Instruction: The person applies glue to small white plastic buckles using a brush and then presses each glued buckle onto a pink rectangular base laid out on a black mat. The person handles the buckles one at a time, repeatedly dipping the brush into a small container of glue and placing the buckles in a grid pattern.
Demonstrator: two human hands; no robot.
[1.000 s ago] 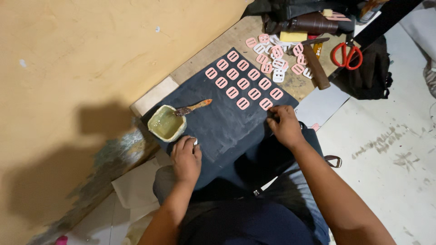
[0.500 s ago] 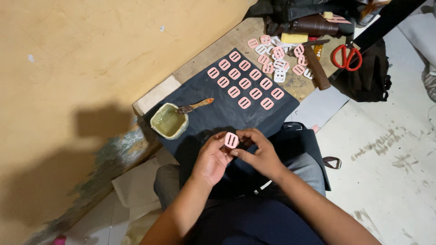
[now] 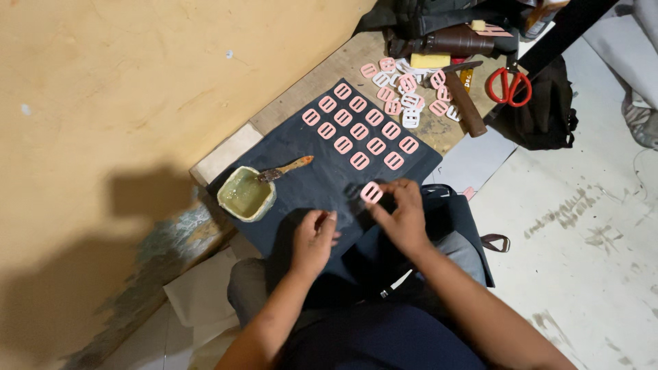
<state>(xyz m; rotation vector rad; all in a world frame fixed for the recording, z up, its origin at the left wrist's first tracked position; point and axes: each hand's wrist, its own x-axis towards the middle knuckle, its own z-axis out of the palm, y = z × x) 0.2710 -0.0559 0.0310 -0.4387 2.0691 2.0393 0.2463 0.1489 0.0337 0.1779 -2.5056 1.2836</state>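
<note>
On the dark sheet (image 3: 301, 192), right hand (image 3: 404, 219) pinches a pink buckle (image 3: 371, 192) below the buckle rows (image 3: 360, 130); left hand (image 3: 312, 240) rests loosely curled, seemingly empty. Step: placement. Next calls for aligning it with the rows.

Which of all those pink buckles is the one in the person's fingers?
The pink buckle at the near edge of the dark sheet, pinched by the right hand. The others lie in rows farther up the sheet or heaped on the wooden board.

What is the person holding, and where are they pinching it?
The right hand pinches a pink buckle by its lower right edge, over the dark sheet. The left hand holds nothing.
</note>
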